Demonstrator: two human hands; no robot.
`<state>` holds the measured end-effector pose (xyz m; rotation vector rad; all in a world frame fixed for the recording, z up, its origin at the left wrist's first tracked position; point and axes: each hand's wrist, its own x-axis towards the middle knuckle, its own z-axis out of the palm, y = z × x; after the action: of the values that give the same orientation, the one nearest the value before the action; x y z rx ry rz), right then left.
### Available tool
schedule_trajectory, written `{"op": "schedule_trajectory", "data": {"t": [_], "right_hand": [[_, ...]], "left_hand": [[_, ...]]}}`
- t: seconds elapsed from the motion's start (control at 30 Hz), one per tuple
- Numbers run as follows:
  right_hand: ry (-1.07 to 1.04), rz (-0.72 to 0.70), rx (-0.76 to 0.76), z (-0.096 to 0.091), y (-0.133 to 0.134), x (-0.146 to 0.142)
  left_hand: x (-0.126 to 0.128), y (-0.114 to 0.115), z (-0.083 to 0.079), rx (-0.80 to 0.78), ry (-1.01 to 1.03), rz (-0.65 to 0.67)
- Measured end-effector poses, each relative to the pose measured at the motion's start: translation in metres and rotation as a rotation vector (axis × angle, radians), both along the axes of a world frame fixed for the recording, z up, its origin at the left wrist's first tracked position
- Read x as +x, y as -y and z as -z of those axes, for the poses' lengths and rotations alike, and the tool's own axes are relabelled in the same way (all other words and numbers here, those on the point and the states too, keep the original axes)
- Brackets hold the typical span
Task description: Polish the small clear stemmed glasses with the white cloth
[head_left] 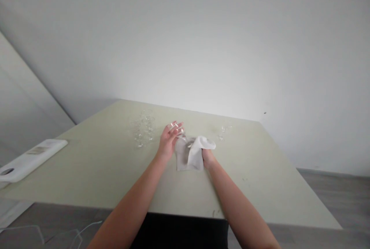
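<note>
1. A person leans both bare arms over the middle of a pale green table (101,172) that stands against a plain white wall.
2. The left hand (168,141) curls around a clear glass (181,134), its grip closed on the glass with the fingertips lifted. The hold looks meant to steady the glass against the fabric beside it.
3. The right hand (207,157) has its grip bunched tight on a white cloth (191,155). The cloth is gathered over the knuckles, drapes down to the table and is pressed against the glass.
4. The glass is colourless and almost lost against the table, showing only a few bright glints. The cloth hides its lower part, so it cannot be told whether it rests on the table or is held just above it.
5. A cluster of clear glasses (143,130) stands near the left hand on its far side. A single glass (223,132) stands alone beyond the cloth to the right, apart from the cluster. The spacing seems to leave the centre to the hands.
6. A flat white board (31,156) lies off the table's left side, and a thin cable (82,230) trails across the grey floor.
</note>
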<state>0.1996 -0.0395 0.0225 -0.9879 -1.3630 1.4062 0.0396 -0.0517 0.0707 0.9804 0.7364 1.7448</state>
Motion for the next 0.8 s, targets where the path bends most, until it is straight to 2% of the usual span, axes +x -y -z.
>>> {"op": "schedule_trajectory", "data": {"t": [0.13,0.2,0.3,0.43,0.53,0.6,0.7,0.8], "right_hand": [[-0.198,-0.171,-0.124,-0.002,0.008,-0.006],[-0.229,-0.161,-0.125,-0.004,0.01,-0.006],[-0.218,-0.119,-0.108,-0.004,0.007,-0.001],[-0.079,-0.243,0.071,0.003,-0.003,0.007],[0.036,-0.328,0.21,0.007,-0.009,0.009],[0.068,-0.338,0.252,0.008,-0.01,0.008],[0.058,-0.281,0.289,0.009,-0.01,0.006],[0.074,-0.226,0.319,0.011,-0.01,0.004]], "left_hand": [[0.006,0.003,0.005,0.168,-0.278,-0.142],[0.009,0.004,0.007,0.229,-0.361,-0.207],[0.015,-0.002,0.004,0.229,-0.321,-0.261],[0.03,-0.019,-0.014,0.171,-0.283,-0.234],[0.051,-0.031,-0.03,0.137,-0.385,-0.179],[0.067,-0.037,-0.037,0.122,-0.476,-0.17],[0.084,-0.047,-0.038,0.112,-0.61,-0.153],[0.094,-0.06,-0.029,0.053,-0.699,-0.128]]}}
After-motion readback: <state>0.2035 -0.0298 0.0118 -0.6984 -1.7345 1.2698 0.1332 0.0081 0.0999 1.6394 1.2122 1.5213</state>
